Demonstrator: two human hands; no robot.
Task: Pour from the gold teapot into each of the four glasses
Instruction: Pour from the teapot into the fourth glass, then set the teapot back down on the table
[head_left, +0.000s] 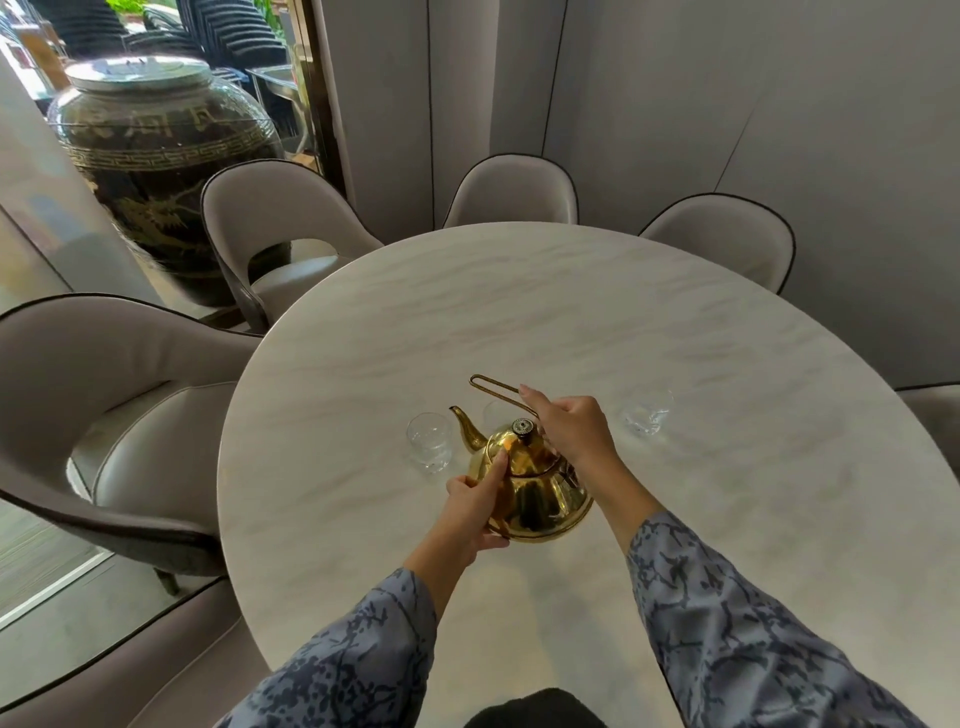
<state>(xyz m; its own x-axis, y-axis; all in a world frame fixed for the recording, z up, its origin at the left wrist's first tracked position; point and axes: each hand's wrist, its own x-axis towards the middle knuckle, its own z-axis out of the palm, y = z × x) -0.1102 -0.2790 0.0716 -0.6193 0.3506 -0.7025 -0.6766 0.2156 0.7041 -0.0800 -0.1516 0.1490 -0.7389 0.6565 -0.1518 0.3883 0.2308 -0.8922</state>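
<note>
Gold teapot (524, 483) tilted on the marble table (727, 415), spout aimed at the glass (429, 441) just left of the pot, base seemingly at or barely off the tabletop; hard to tell which. Wire handle (493, 388) swung up and back beyond the lid. Left hand (475, 501) cupped against the pot's near-left wall, fingers curled round the body, one fingertip up by the lid rim. Right hand (566, 428) closed round the lower run of the wire handle just right of the lid knob, index finger stretched along the wire.

No stream visible from the spout. Left glass seemingly clear, any liquid in it impossible to confirm. Second glass (493, 413) half hidden directly behind the pot, between spout and handle. Third glass (647, 413) well right of the pot, likewise apparently empty. Fourth glass not found, perhaps hidden behind pot or hands.

Judged from this: pouring barely begun, likely the first tilt toward the left glass, all four fills probably outstanding.

Grey chairs (514, 192) ringed round the table beyond the pot.
</note>
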